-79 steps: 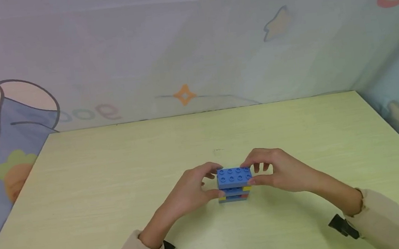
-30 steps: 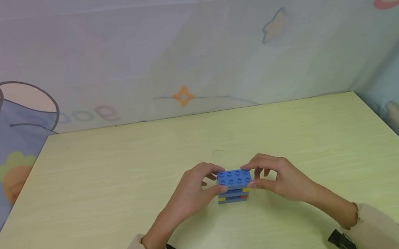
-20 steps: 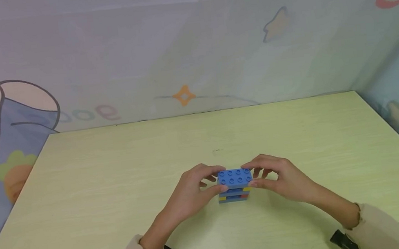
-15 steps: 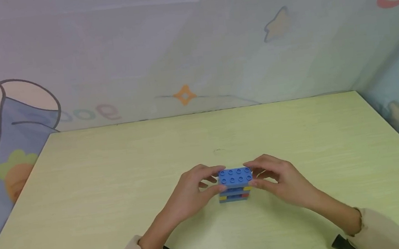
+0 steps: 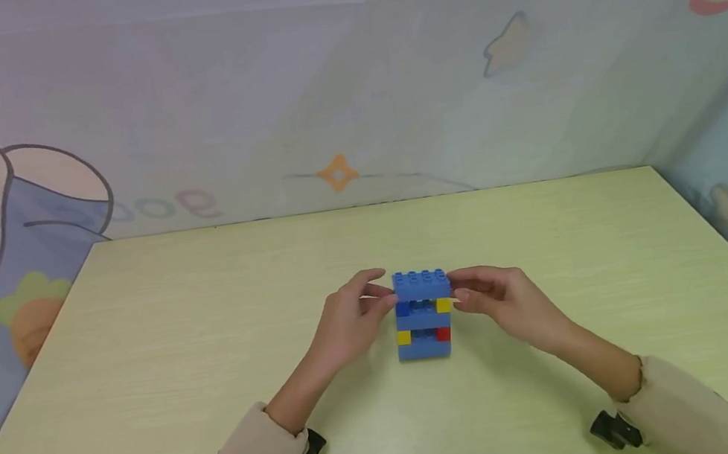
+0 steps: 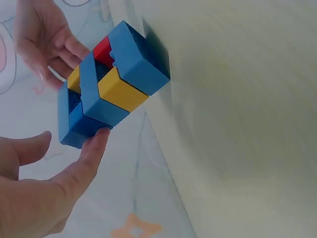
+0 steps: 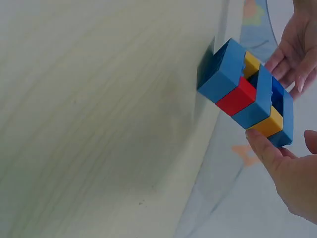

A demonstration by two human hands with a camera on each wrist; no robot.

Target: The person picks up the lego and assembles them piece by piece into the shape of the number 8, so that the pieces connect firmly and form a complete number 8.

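A tower of toy building bricks (image 5: 422, 321) rises from the table between both hands. Its long blue bricks alternate with small ones: a yellow brick (image 6: 123, 90) and a red brick (image 7: 237, 97) low down, a dark blue and a yellow one higher up. The tower leans away from the person, and part of the bottom brick's underside shows in the wrist views. My left hand (image 5: 351, 321) touches the upper left side with its fingertips, thumb and fingers spread. On the other side my right hand (image 5: 518, 308) has its fingertips at the upper yellow brick, fingers fairly straight.
A pale wood table (image 5: 225, 310) spreads out around the tower. Behind it hangs a light cloth backdrop (image 5: 242, 106) with printed cartoon shapes, and more cloth continues along both sides. Dark clips (image 5: 616, 430) sit by the sleeve cuffs.
The tower was seen mostly from above; now its top has gone back and more of its front shows. Both hands rose with its top, and their fingers have loosened from its upper corners.
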